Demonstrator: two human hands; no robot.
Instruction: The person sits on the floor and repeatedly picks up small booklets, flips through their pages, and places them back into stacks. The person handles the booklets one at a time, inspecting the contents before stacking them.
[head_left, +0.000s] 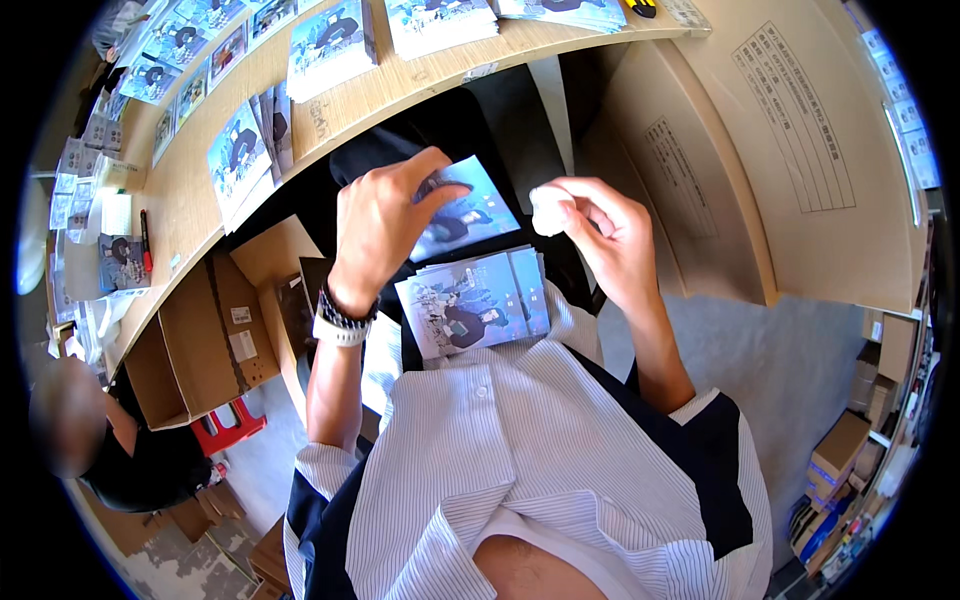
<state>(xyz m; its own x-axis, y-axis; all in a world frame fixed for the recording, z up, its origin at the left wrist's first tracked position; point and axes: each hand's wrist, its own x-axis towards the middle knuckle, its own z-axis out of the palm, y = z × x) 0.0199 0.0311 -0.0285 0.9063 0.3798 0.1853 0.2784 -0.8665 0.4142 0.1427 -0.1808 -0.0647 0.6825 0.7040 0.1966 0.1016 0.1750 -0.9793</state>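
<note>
Left hand (390, 215): fingers pinching the upper-left edge of one blue illustrated card (474, 218). Card stack (472, 305): on the lap, just below. White wad (548, 211): pinched between fingers of the right hand (608, 235).

An open box (215, 335) stands at left, near a red stool (232, 428) and a person (145, 455). A marker (146, 240) lies on the table (196, 195). Right: a large carton (820, 230), then small boxes (838, 448).

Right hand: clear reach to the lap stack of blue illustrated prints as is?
Likely yes: nothing visible blocks the right hand from the print stack, though its pinched white wad may hinder gripping.
</note>
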